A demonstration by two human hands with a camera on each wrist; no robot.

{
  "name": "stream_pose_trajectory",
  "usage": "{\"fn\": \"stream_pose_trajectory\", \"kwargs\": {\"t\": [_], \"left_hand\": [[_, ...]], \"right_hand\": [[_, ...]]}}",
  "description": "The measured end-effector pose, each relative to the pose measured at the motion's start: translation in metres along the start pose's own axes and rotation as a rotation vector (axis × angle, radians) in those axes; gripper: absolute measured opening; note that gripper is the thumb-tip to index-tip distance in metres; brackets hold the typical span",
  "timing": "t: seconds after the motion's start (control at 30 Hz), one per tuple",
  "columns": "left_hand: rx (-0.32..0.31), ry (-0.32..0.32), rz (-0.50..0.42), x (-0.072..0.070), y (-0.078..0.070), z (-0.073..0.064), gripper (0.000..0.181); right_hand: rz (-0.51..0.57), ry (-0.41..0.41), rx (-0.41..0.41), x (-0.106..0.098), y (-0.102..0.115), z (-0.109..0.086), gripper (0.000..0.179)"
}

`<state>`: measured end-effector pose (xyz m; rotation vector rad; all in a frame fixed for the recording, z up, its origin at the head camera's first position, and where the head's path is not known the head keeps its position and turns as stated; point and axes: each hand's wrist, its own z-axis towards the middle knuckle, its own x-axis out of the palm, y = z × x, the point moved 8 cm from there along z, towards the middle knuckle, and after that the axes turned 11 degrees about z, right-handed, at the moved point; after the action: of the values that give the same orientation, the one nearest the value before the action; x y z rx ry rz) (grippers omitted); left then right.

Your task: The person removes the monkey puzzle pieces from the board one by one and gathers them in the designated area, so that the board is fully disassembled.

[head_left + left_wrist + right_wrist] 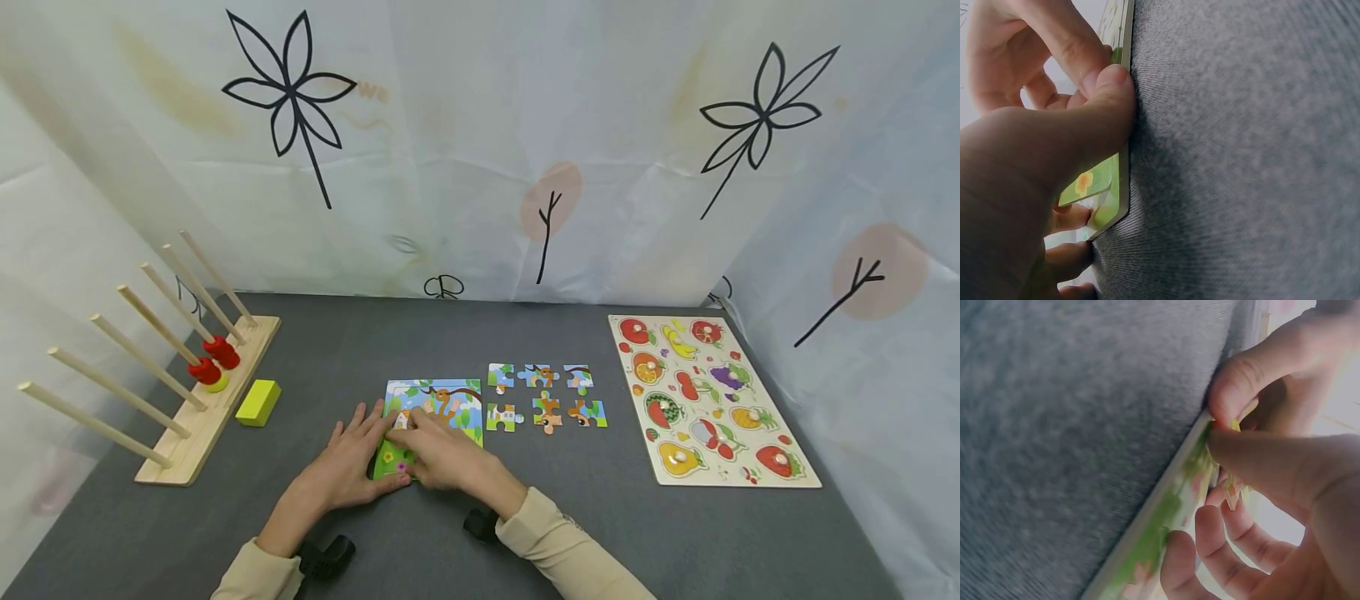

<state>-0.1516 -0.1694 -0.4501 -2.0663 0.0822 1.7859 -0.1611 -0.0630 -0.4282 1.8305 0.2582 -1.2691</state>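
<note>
A jigsaw puzzle board (467,400) with a monkey and green meadow picture lies at the table's middle. My left hand (347,462) holds its near left corner, thumb along the near edge and fingers spread by the left edge. Over the board's lower left part, my right hand (442,454) pinches a small puzzle piece (1232,490), mostly hidden by the fingers. In the left wrist view, a green piece (1088,182) with a yellow flower lies on the board beside my left thumb. Several loose puzzle pieces (546,408) lie in two rows right of the board.
At the left stands a wooden peg rack (183,421) with red and yellow rings on two pegs. A yellow block (258,403) lies beside it. On the right lies a fruit peg board (701,454). A printed cloth (450,183) hangs behind the grey table (675,542).
</note>
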Motion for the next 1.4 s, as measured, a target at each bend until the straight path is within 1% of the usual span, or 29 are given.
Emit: {"fn": "stream_pose_trajectory", "kwargs": {"t": [0.23, 0.43, 0.53, 0.63, 0.8, 0.93, 1.03, 1.13, 1.3, 1.4], "left_hand": [[0.004, -0.001, 0.008, 0.000, 0.000, 0.000, 0.097], [-0.003, 0.006, 0.014, 0.001, 0.000, 0.000, 0.098], [-0.005, 0.011, 0.022, 0.001, 0.000, 0.000, 0.099], [-0.004, 0.010, 0.027, 0.001, 0.000, 0.000, 0.098], [0.000, 0.007, 0.021, 0.001, 0.000, 0.000, 0.097], [-0.006, 0.010, 0.012, 0.001, 0.001, -0.001, 0.097], [-0.008, 0.007, 0.009, 0.001, 0.001, 0.000, 0.096], [-0.008, 0.006, 0.010, 0.001, 0.000, 0.000, 0.097], [-0.010, 0.016, 0.015, 0.002, 0.000, 0.001, 0.098], [-0.009, 0.016, 0.023, 0.002, -0.001, 0.001, 0.098]], "right_hand": [[-0.037, 0.015, -0.006, -0.003, 0.003, -0.001, 0.058], [-0.031, 0.011, 0.010, -0.005, 0.001, -0.002, 0.059], [-0.063, -0.013, 0.002, -0.006, 0.001, -0.001, 0.057], [-0.115, -0.045, -0.023, -0.007, 0.002, -0.001, 0.054], [-0.151, -0.077, -0.046, -0.010, 0.004, -0.002, 0.051], [-0.149, -0.086, -0.050, -0.015, 0.003, -0.004, 0.048], [-0.113, -0.079, -0.050, -0.021, 0.001, -0.007, 0.042], [-0.081, -0.076, -0.047, -0.027, -0.001, -0.010, 0.040], [-0.109, -0.099, -0.046, -0.037, -0.004, -0.019, 0.046], [-0.109, -0.116, -0.052, -0.043, -0.006, -0.026, 0.041]]}}
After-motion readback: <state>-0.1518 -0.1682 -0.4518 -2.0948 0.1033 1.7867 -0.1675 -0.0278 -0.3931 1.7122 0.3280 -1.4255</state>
